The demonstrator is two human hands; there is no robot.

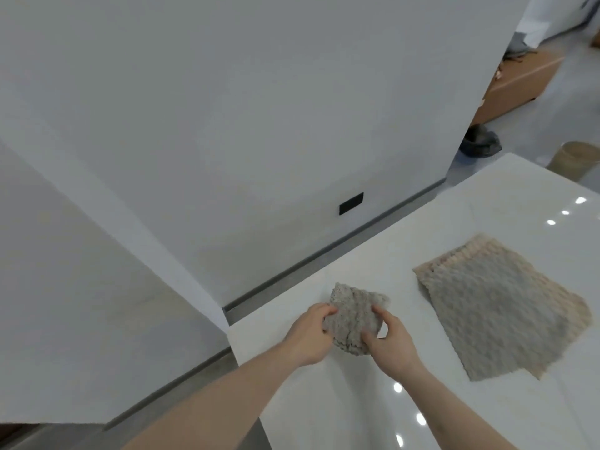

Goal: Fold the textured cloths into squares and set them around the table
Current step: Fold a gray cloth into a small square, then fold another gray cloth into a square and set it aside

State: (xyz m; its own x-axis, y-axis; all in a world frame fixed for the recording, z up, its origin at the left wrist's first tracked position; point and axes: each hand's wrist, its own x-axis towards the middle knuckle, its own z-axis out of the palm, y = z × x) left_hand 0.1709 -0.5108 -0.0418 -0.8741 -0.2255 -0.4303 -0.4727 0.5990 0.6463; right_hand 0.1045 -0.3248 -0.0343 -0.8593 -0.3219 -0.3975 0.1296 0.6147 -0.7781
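1. Left hand [310, 336]: fingers curled round the left edge of the small grey textured cloth [354, 316], thumb on top. Gripping it.
2. Right hand [391, 341]: pinches the same cloth at its right and lower edge, thumb on the upper face, fingers underneath.
3. The small cloth is bunched and partly folded, held between both hands near the corner of the white table [470, 203]. Cannot tell whether its underside touches the tabletop.
4. Larger grey textured cloth [496, 316] lies flat on the table to the right of the hands, apart from the held cloth. It sits on top of a beige ribbed cloth [558, 287], which sticks out along the far and right edges.
5. Tabletop is glossy; ceiling light reflections [565, 212] show near the right edge and near the right forearm.
6. White wall [259, 108] beyond the table, with a black wall plate [351, 203] low down and a grey skirting strip [341, 241] at the floor.
7. Far right background: brown cardboard box [519, 82], a dark bag [480, 144] on the floor, and a woven basket [574, 159] behind the table. All blurred.
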